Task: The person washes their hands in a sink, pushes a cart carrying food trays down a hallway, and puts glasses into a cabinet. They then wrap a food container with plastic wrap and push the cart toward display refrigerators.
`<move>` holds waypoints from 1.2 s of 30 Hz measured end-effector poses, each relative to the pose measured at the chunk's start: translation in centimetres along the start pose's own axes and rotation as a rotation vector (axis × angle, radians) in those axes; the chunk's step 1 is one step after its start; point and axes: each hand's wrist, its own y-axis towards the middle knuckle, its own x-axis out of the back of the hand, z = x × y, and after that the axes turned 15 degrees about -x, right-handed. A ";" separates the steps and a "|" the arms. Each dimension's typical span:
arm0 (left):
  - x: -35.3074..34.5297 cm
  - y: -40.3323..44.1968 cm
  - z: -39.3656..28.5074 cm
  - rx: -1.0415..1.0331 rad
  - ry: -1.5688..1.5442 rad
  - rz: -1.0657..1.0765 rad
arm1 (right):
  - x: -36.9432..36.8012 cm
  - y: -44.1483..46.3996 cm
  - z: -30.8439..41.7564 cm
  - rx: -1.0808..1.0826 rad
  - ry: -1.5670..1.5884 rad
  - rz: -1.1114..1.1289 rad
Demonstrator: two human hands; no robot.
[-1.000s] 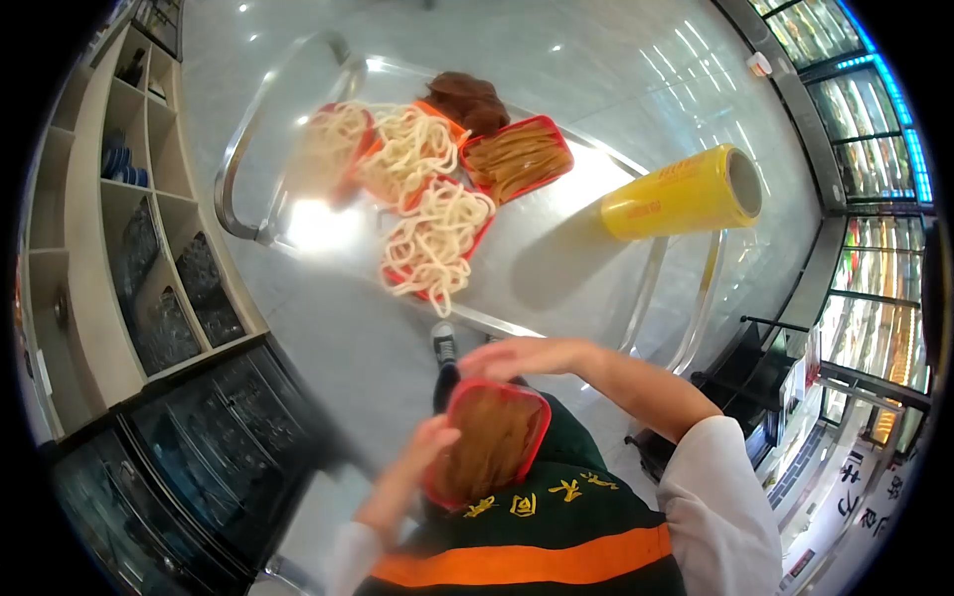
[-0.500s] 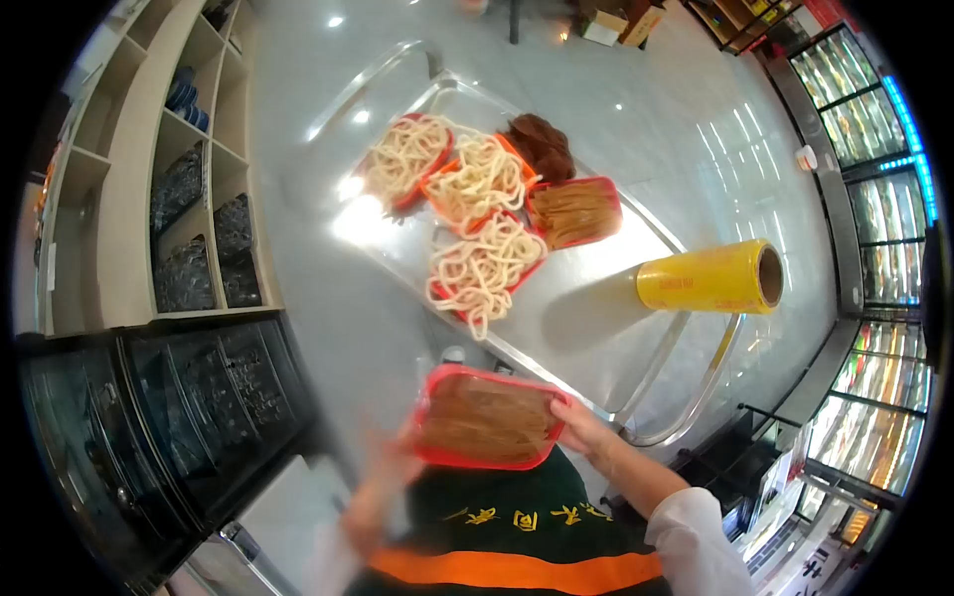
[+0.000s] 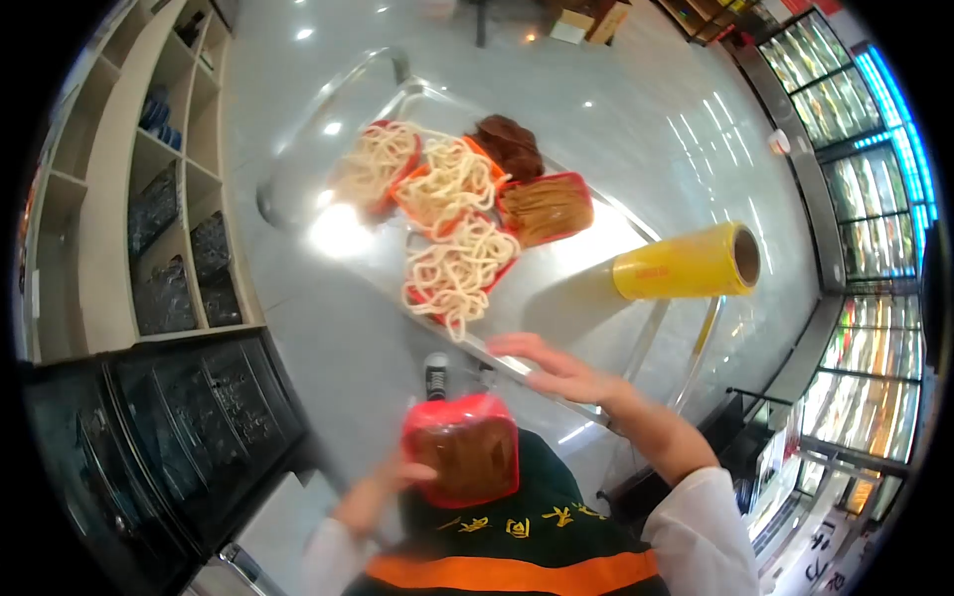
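Note:
My left hand (image 3: 396,479) grips a red tray of brown strips (image 3: 463,459) by its left side, close to my apron. Clear film shines over the tray's top end. My right hand (image 3: 561,373) is off the tray, fingers stretched out above the near edge of the metal cart (image 3: 561,298). On that cart, red and orange trays hold pale thick noodles (image 3: 462,263), and another red tray of brown strips (image 3: 549,207) lies beside them. A dark brown bundle (image 3: 509,146) sits behind.
A big yellow roll (image 3: 686,266) stands at the cart's right end. Shelves with black-wrapped items (image 3: 164,288) line the left, above a dark cabinet (image 3: 179,427). Lit glass-door coolers (image 3: 860,382) run along the right. Cardboard boxes (image 3: 586,22) are on the floor at the back.
My right hand has let go of the tray and moved up toward the cart. The tray has turned more upright and shifted slightly down, held by my left hand.

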 end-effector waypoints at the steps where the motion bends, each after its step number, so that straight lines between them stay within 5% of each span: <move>1: -1.1 0.5 -1.2 0.032 -0.003 0.058 | 0.2 0.9 1.2 0.087 -0.289 0.162; 2: -1.6 0.9 -1.8 0.062 -0.007 0.115 | 0.1 1.4 1.7 0.170 -0.579 0.327; 10: -1.0 1.5 -2.0 0.215 -0.020 0.329 | 0.1 0.7 2.9 0.194 -0.342 0.437; 12: -2.0 1.6 -2.4 0.227 -0.011 0.326 | -0.9 -0.5 3.5 -0.208 -0.147 0.376; 15: -2.4 1.7 -2.3 0.179 0.044 0.384 | -2.9 -1.3 4.3 -0.169 -0.331 0.062; 22: -2.6 0.4 -0.9 0.124 0.181 0.453 | -5.0 -0.2 -1.6 -0.330 -0.157 -0.015; 24: -3.2 -0.3 -0.5 0.137 0.167 0.375 | -6.3 -0.6 -5.1 -0.338 -0.077 0.102; 29: -4.3 -1.3 -0.1 0.117 0.183 0.111 | -10.0 -2.9 -11.6 -0.365 0.743 0.584; 33: -4.4 -0.6 0.3 -0.145 0.569 0.195 | -10.5 -3.8 -11.9 -0.372 0.869 0.700; 36: -4.4 -0.5 1.4 -0.235 0.579 0.112 | -11.0 -4.1 -12.1 -0.376 0.883 0.734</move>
